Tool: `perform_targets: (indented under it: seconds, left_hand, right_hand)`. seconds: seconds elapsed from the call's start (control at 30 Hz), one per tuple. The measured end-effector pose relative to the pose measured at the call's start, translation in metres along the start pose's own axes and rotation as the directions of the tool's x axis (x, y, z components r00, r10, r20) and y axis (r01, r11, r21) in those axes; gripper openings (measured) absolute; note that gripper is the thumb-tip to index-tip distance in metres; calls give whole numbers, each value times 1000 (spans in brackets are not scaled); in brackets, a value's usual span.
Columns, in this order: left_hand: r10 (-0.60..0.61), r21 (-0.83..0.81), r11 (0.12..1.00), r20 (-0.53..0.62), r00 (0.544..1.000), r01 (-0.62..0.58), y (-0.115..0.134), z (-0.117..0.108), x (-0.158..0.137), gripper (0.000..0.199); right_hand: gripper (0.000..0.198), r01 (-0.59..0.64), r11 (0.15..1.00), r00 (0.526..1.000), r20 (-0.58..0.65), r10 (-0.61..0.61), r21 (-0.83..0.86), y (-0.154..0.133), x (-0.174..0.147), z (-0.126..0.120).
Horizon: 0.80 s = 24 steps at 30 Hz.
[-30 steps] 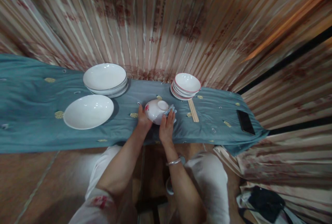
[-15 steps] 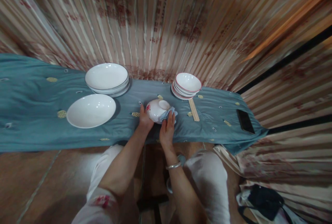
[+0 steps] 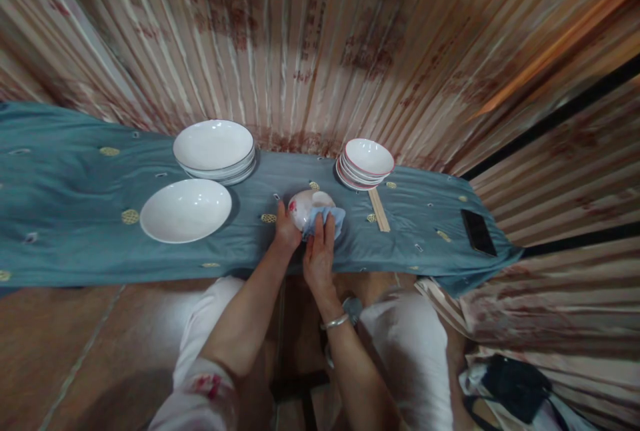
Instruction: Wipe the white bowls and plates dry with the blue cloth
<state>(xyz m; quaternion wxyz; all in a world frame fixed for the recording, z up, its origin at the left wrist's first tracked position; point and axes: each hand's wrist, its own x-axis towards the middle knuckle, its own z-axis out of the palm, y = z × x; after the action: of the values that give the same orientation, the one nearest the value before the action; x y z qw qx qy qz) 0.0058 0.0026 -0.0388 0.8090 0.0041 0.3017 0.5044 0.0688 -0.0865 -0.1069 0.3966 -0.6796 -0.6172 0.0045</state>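
A white bowl with a red flower pattern (image 3: 299, 208) is held upside down over the front half of the table, its foot ring upward. My left hand (image 3: 287, 227) grips its left side, thumb up along the wall and the other fingers hidden beneath. My right hand (image 3: 320, 251) presses a light blue cloth (image 3: 330, 219) against the bowl's near right side, fingers spread over the cloth. The cloth covers part of the outer wall and reaches up to the foot ring.
A stack of large white plates (image 3: 214, 146) stands at the back left, one white oval dish (image 3: 185, 211) in front of it. Right of the bowl are stacked red-rimmed bowls (image 3: 369, 158), wooden chopsticks (image 3: 379, 210) and a black phone (image 3: 479, 232). A teal cloth (image 3: 75, 218) covers the table.
My right hand and the blue cloth have slid leftward and up across the bowl, covering more of its front. The left hand keeps its grip. The whole view has shifted slightly.
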Motion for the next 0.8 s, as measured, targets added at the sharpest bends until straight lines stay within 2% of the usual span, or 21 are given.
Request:
perform_targets:
  seconds: [0.1,0.27,0.47,0.6,0.8]
  left_hand:
    - [-14,13,1000,3,1000,14,0,0,-1,73]
    - [12,30,999,-64,998,-10,0,-2,3,69]
    - [-38,-14,999,-38,999,38,0,-6,7,69]
    - [-30,-13,999,-95,995,29,1,-3,2,66]
    - [-17,-25,1000,-102,995,14,1,-1,-1,64]
  right_hand:
    - [61,37,999,999,30,-36,-33,3,-1,1]
    - [59,76,993,996,56,-71,-90,0,1,-1]
    - [57,178,968,973,181,-146,-175,-1,8,-10]
    - [52,289,939,940,243,-240,-188,0,16,-17]
    - [51,466,866,850,362,-381,-183,2,33,-29]
